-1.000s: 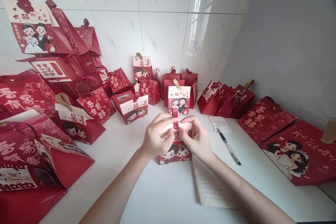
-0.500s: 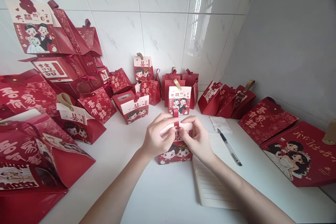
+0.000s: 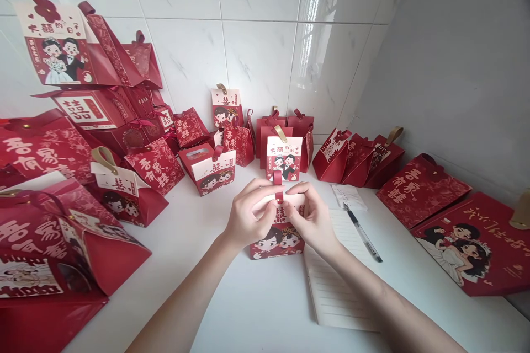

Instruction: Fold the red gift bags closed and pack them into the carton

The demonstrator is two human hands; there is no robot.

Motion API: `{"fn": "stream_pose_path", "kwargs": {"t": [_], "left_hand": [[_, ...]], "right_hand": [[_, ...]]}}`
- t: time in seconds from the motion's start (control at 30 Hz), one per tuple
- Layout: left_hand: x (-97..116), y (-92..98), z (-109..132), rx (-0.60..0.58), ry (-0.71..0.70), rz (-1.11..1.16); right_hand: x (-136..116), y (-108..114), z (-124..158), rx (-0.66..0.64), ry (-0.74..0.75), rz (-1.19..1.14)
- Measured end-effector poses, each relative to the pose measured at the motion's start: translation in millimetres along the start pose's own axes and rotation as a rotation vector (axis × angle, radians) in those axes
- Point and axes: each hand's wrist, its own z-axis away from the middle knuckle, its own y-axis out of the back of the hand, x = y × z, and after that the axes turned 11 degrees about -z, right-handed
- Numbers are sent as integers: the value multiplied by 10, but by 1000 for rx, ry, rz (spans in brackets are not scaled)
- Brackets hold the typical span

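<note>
A small red and cream gift box (image 3: 276,241) with two cartoon faces stands upright on the white table in front of me. My left hand (image 3: 253,212) pinches the left part of its top edge, thumb in front and fingers behind. On the other side, my right hand (image 3: 309,215) grips the top edge the same way. Between my thumbs a red ribbon loop (image 3: 277,178) rises from the top of the box. My hands cover the upper corners of its front.
Red gift boxes (image 3: 66,143) are piled at the left. More boxes (image 3: 284,155) line the tiled wall, and others (image 3: 422,185) stand at the right. A lined notebook (image 3: 337,292), a pen (image 3: 363,233) and a small white packet (image 3: 349,197) lie beside my right arm.
Both hands keep their hold on the top of the gift box. The view has shifted very slightly; nothing else has visibly moved.
</note>
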Motion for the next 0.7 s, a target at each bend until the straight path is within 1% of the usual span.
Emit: {"fn": "stream_pose_path", "kwargs": {"t": [0.23, 0.47, 0.7], "left_hand": [[1, -1, -4, -7, 0, 59], [-4, -1, -3, -3, 5, 68], [27, 9, -13, -8, 50, 91]], "right_hand": [[-5, -3, 5, -12, -21, -16], [29, -8, 13, -10, -38, -51], [13, -2, 19, -21, -57, -79]]}}
